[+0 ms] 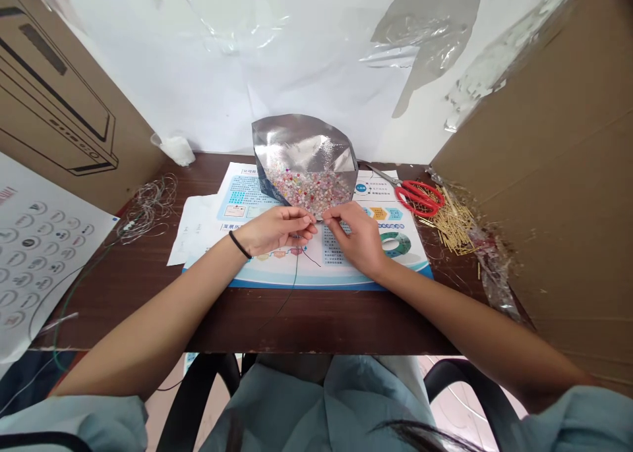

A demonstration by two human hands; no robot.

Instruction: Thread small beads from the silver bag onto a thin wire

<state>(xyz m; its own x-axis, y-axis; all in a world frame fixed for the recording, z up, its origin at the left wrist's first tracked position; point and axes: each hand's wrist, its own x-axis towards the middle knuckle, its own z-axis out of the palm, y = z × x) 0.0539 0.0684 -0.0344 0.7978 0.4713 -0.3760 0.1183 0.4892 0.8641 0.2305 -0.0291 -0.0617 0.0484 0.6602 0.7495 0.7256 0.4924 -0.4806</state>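
A silvery foil bag stands open against the back wall, with many small pink, white and red beads in it. At the bag's front edge, my left hand is closed in a pinch, and a thin dark thread hangs down from its fingers. Close beside it, my right hand pinches with thumb and forefinger at the bag's lower right. What lies between the right fingertips is too small to make out. Both hands are above a printed sheet on the dark table.
Red-handled scissors lie to the right, against a heap of gold-coloured sticks. Tangled clear line lies at the left. Cardboard panels stand on both sides. Crumpled white material sits at the back left.
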